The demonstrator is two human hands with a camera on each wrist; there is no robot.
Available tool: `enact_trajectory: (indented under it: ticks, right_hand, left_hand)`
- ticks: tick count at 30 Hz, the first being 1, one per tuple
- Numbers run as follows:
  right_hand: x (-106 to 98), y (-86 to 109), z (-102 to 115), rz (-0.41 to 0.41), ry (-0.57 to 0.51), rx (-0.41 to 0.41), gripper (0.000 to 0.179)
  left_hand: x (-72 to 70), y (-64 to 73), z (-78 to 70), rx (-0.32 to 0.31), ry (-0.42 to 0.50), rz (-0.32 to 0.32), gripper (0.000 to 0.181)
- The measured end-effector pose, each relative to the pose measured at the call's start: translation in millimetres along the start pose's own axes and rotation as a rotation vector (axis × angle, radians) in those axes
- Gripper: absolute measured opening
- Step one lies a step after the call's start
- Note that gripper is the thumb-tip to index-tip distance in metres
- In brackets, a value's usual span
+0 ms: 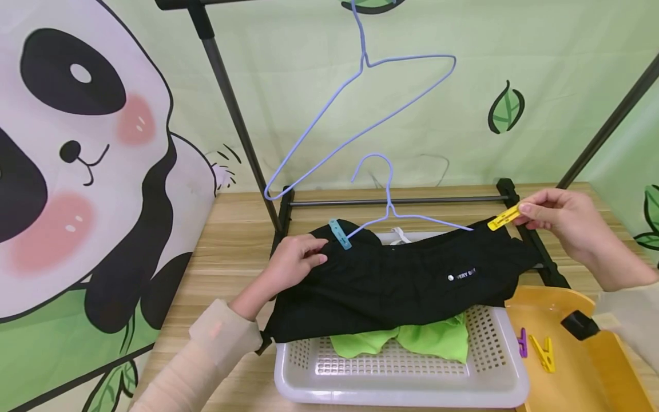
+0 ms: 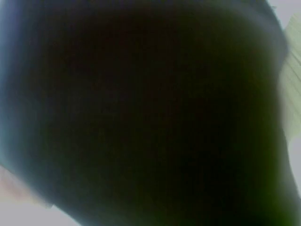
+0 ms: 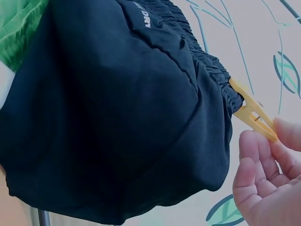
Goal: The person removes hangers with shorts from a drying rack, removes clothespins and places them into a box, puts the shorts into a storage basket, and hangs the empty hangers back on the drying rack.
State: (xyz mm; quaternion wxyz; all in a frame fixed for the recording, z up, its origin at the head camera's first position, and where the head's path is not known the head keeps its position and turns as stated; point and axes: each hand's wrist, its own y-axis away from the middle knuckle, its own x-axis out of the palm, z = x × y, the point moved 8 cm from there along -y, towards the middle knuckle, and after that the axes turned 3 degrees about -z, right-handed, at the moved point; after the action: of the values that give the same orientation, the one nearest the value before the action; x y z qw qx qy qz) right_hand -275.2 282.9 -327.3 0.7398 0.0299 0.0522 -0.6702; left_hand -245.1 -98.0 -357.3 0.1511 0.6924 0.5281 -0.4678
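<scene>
A pair of black shorts (image 1: 401,286) with white lettering spreads over the white basket (image 1: 401,395). A blue wire hanger (image 1: 389,189) stands at its waistband, hook up. A blue clothespin (image 1: 340,233) clips the waistband's left part. My left hand (image 1: 290,263) pinches the shorts at the left end, beside that clothespin; black cloth fills most of the left wrist view. At the right end, my right hand (image 1: 563,220) pinches a yellow clothespin (image 1: 504,217) between thumb and fingers. In the right wrist view this clothespin (image 3: 251,113) has its jaws on the elastic waistband.
Bright green cloth (image 1: 401,341) lies in the basket. A yellow tray (image 1: 582,377) at right holds a purple clothespin (image 1: 523,342) and another yellow clothespin (image 1: 544,353). Above hangs a second blue hanger (image 1: 329,151). The black rack's post (image 1: 231,103) rises at left.
</scene>
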Motion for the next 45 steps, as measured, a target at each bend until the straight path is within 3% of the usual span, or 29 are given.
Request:
enact_trajectory:
  ticks: [5,14,23,27,34,43,45]
  right_hand:
    - [0.3,-1.4,-2.9,0.017,-0.202,0.005,0.010]
    - [-3.7,-4.3,-10.3,0.051,-0.279,0.054,0.017]
    - [-9.2,-1.4,1.0,0.027,-0.190,-0.055,0.018]
    - [-20.8,-1.2,5.3,-0.038,-0.170,-0.062,0.017]
    - [-49.8,5.3,5.1,-0.125,-0.069,-0.014,0.008]
    - [-55.0,7.5,-18.1,-0.044,0.151,0.084,0.016]
    - [-56.1,8.5,-25.2,-0.010,0.156,0.111,0.017]
  left_hand:
    - [0.0,-0.3,0.6,0.001,0.003,-0.007,0.022]
    - [0.4,-0.7,-0.5,0.002,0.007,-0.001,0.024]
    - [0.8,-1.3,-1.7,-0.001,0.004,0.003,0.024]
    - [-0.3,-0.5,-2.4,0.003,-0.016,0.002,0.024]
    - [-2.1,0.7,-3.3,0.031,-0.061,-0.006,0.023]
    - [-3.8,0.9,-1.5,0.022,-0.068,-0.030,0.022]
    - [-3.9,0.7,-0.8,0.022,-0.063,-0.032,0.022]
